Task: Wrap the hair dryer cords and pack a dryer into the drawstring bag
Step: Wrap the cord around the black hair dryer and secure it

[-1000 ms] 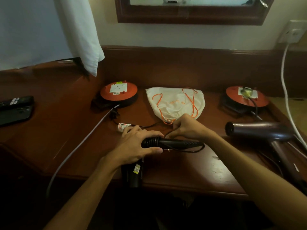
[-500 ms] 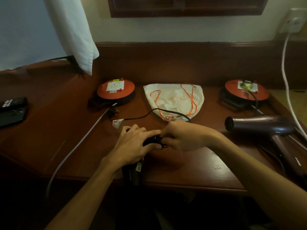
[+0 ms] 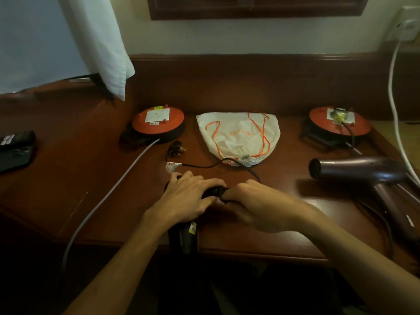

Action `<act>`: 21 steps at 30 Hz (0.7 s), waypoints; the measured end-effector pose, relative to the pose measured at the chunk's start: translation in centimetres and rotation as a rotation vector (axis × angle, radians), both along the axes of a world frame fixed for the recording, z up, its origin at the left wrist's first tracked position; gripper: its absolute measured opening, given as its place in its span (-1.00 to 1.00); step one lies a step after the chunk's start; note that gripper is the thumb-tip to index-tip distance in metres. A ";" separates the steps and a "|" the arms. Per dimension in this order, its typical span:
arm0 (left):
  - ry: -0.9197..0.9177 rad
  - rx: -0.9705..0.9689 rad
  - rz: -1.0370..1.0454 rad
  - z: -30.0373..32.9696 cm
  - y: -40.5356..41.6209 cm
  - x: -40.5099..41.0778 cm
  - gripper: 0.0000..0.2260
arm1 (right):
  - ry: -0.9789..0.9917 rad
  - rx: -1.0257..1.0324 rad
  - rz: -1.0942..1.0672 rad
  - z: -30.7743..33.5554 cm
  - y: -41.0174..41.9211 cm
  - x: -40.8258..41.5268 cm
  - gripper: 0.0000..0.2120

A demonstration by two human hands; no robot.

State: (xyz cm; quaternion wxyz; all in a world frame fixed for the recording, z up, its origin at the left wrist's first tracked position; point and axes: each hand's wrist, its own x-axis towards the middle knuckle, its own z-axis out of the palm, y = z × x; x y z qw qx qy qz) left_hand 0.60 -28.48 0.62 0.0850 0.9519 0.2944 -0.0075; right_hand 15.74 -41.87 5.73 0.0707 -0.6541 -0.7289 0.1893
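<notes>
My left hand point(image 3: 189, 197) lies over the black hair dryer point(image 3: 183, 235) at the near edge of the wooden desk point(image 3: 68, 178), fingers curled round the handle where it meets the body; my right hand point(image 3: 252, 204) is closed on the handle's far end, pinching the black cord point(image 3: 200, 166) against it. The handle, mostly hidden under both hands, runs left to right across the desk front, while the dryer's barrel points toward me and overhangs the desk edge, so the tool's long axis here is near-to-far with the handle folded crosswise. The free cord leaves my right hand, arcs back past the mouth of the white drawstring bag point(image 3: 238, 137) and ends at the plug point(image 3: 176, 149), which lies loose near the left orange cable reel point(image 3: 158, 122). In my judgement, the step in hand is winding the cord on the handle: I should keep the left hand steady as the anchor, lay each turn snugly beside the previous one without crossing, and draw slack in gradually so the plug does not snag. A second, purple hair dryer point(image 3: 356, 172) lies to the right, barrel pointing left, its cord unwrapped.
</notes>
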 end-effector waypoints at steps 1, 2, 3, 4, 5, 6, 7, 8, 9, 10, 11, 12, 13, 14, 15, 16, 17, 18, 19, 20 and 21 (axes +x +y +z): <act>0.003 0.009 -0.008 0.1 0.0 0.0 -0.57 | 0.069 0.027 0.015 -0.4 0.1 0.1 -0.81; 0.000 0.008 -0.015 0.1 0.0 -0.2 -0.57 | 0.123 0.040 0.019 -0.5 0.0 0.2 -0.79; -0.013 -0.009 -0.022 0.2 0.1 -0.3 -0.57 | 0.155 0.042 0.015 -0.5 -0.1 0.2 -0.79; -0.038 -0.041 -0.020 0.2 0.3 -0.4 -0.59 | 0.175 0.035 0.005 -0.4 -0.4 0.3 -0.78; -0.069 -0.084 -0.010 0.2 0.4 -0.6 -0.61 | 0.181 0.031 -0.013 -0.4 -0.6 0.4 -0.78; -0.107 -0.124 0.002 0.1 0.7 -0.8 -0.62 | 0.181 0.031 -0.031 -0.6 -0.9 0.5 -0.79; -0.149 -0.149 0.009 0.2 0.9 -1.1 -0.63 | 0.177 0.031 -0.049 -0.8 -1.3 0.7 -0.81; -0.190 -0.166 0.026 0.2 1.2 -1.4 -0.64 | 0.177 0.041 -0.067 -1.0 -1.6 0.9 -0.83; -0.232 -0.190 0.047 0.4 1.4 -1.7 -0.66 | 0.182 0.058 -0.085 -1.2 -2.0 1.1 -0.86; -0.266 -0.226 0.066 0.5 1.6 -1.9 -0.67 | 0.191 0.075 -0.099 -1.4 -2.3 1.3 -0.88; -0.294 -0.258 0.072 0.6 1.8 -2.1 -0.69 | 0.197 0.087 -0.109 -1.6 -2.7 1.3 -0.85; -0.299 -0.269 0.068 0.7 1.8 -2.2 -0.69 | 0.197 0.093 -0.113 -1.8 -3.0 1.2 -0.79; -0.294 -0.262 0.063 0.8 1.7 -2.2 -0.68 | 0.191 0.095 -0.114 -2.1 -3.3 1.0 -0.71; -0.293 -0.253 0.069 0.8 1.6 -2.2 -0.66 | 0.191 0.092 -0.115 -2.5 -3.6 0.7 -0.60; -0.298 -0.252 0.081 0.7 1.6 -2.3 -0.64 | 0.206 0.094 -0.115 -2.9 -3.9 0.4 -0.51; -0.308 -0.263 0.089 0.7 1.7 -2.3 -0.63 | 0.237 0.100 -0.107 -3.3 -4.0 0.1 -0.44; -0.321 -0.282 0.091 0.7 1.7 -2.5 -0.63 | 0.270 0.110 -0.094 -3.8 -3.9 -0.2 -0.38; -0.334 -0.311 0.090 0.7 1.9 -2.6 -0.63 | 0.294 0.120 -0.080 -4.3 -3.7 -0.3 -0.34; -0.343 -0.346 0.086 0.8 2.1 -2.8 -0.65 | 0.302 0.133 -0.066 -4.9 -3.3 -0.4 -0.30; -0.352 -0.381 0.085 0.8 2.2 -3.0 -0.68 | 0.300 0.142 -0.049 -5.5 -2.9 -0.6 -0.29; -0.356 -0.408 0.090 0.8 2.3 -3.1 -0.70 | 0.293 0.147 -0.036 -6.1 -2.6 -0.8 -0.29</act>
